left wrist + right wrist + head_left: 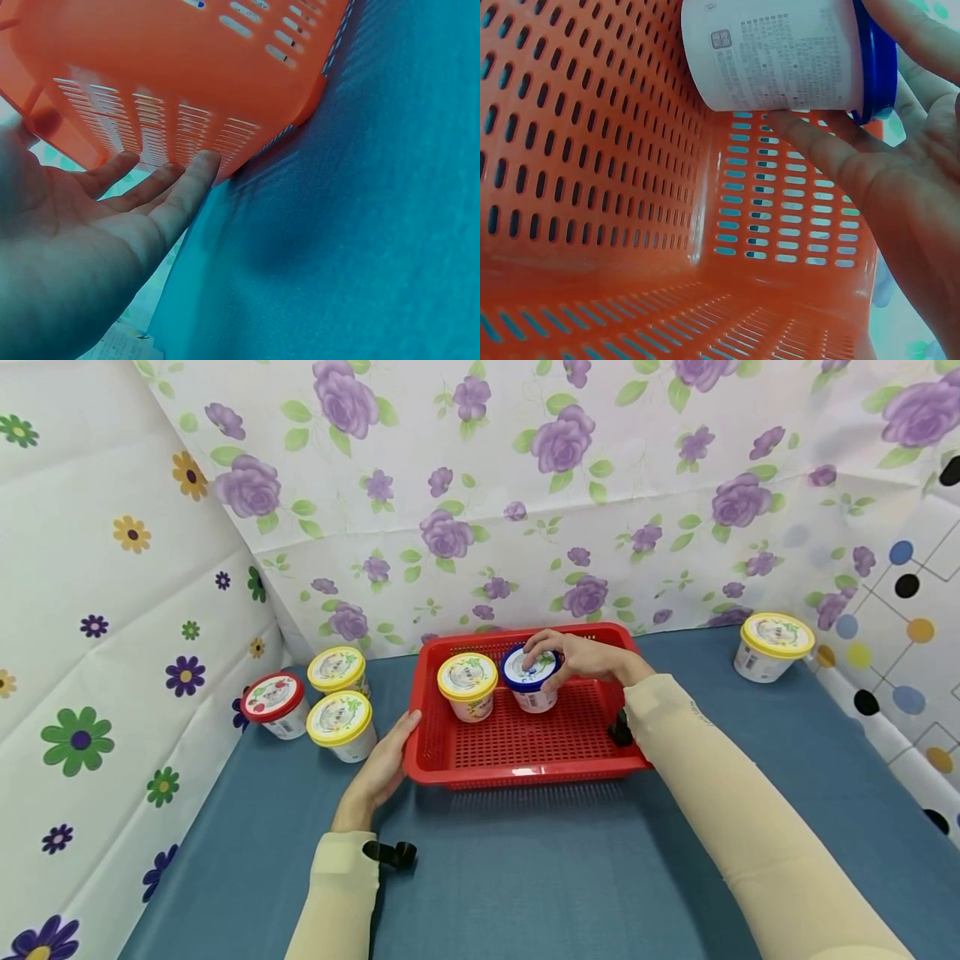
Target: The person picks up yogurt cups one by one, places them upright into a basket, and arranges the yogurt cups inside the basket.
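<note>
A white tub with a blue lid (534, 700) stands in the red basket (517, 772). My right hand (588, 657) grips this tub from above, with fingers over its lid and down its side. In the right wrist view, the printed side of the tub (780, 60) shows. Just left of it, inside the basket, is a yellow-lidded tub (471, 689). My left hand (381, 768) rests against the basket's left side, thumb at the rim. Its fingers (187, 187) lie nearly straight along the slotted outer wall in the left wrist view.
Left of the basket stand a red-lidded tub (277, 705) and two yellow-lidded tubs, one behind (337, 671) and one nearer (343, 725). Another yellow-lidded tub (772, 647) is at the far right. Patterned sheets (480, 485) border the blue tabletop (525, 877).
</note>
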A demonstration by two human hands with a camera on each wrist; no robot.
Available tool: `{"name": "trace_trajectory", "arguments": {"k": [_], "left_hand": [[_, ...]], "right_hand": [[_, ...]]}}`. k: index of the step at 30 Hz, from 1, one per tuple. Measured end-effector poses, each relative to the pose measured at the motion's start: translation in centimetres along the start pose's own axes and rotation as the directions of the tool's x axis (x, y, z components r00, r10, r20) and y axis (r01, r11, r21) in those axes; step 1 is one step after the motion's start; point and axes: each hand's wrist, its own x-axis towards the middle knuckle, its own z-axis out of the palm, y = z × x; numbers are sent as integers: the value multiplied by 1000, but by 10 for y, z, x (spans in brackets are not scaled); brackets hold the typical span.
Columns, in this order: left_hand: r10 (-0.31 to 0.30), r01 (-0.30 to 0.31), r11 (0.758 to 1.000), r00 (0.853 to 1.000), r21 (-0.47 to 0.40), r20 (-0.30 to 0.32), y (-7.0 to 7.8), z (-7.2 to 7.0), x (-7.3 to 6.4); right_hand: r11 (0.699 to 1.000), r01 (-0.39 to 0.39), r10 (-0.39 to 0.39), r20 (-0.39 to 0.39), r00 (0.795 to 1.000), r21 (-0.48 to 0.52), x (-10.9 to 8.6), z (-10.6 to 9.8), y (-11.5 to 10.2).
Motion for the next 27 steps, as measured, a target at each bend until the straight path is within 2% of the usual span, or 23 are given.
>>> {"name": "trace_trajectory", "arguments": {"k": [5, 16, 27], "left_hand": [[6, -6, 1000, 1000, 9, 5, 0, 0, 0], [7, -7, 1000, 1000, 16, 4, 2, 0, 1], [7, -7, 1000, 1000, 11, 6, 1, 0, 0]], "right_hand": [[999, -1, 1, -5, 1000, -38, 1, 1, 0], [1000, -1, 1, 0, 1000, -9, 5, 6, 2], [998, 13, -13, -1, 1000, -54, 7, 4, 3]]}}
